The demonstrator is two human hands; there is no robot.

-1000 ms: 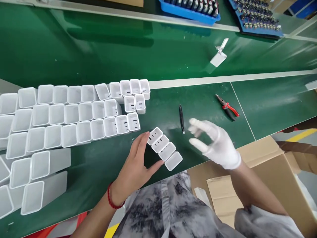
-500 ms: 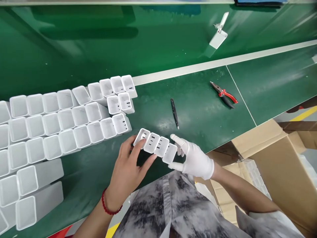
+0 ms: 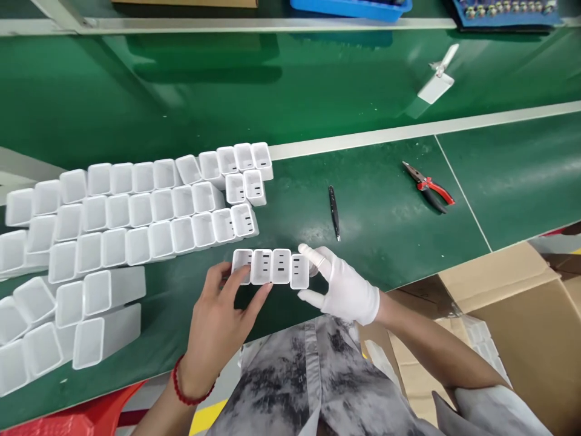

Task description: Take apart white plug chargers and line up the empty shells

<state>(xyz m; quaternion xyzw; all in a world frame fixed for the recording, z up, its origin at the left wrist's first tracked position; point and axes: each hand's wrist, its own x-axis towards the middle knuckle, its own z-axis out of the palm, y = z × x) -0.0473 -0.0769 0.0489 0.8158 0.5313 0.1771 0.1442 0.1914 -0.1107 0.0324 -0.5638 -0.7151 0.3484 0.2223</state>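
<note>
Four-sided white plastic boxes with open tops and dark slots inside stand side by side in a short row (image 3: 281, 280) at the bench's front. My bare left hand (image 3: 227, 315) is closed on the left end of this row, a finger over the rim of the first box and the thumb against the near side. My right hand (image 3: 347, 290), in a white glove, is at the right end, thumb and forefinger on either side of the last white box (image 3: 299, 272). Its other fingers are partly hidden. Behind the row lie black tweezers (image 3: 334, 212).
Several rows of similar white boxes (image 3: 140, 209) fill the bench's left side. Red-handled pliers (image 3: 427, 186) lie to the right. A small white part (image 3: 436, 88) lies farther back. A blue tray (image 3: 349, 9) is on the shelf; an open carton (image 3: 526, 327) stands lower right.
The row of boxes has turned straighter, and its right-end box now shows its slots. Both hands have shifted slightly left with it. The view has tilted up, showing more of the shelf.
</note>
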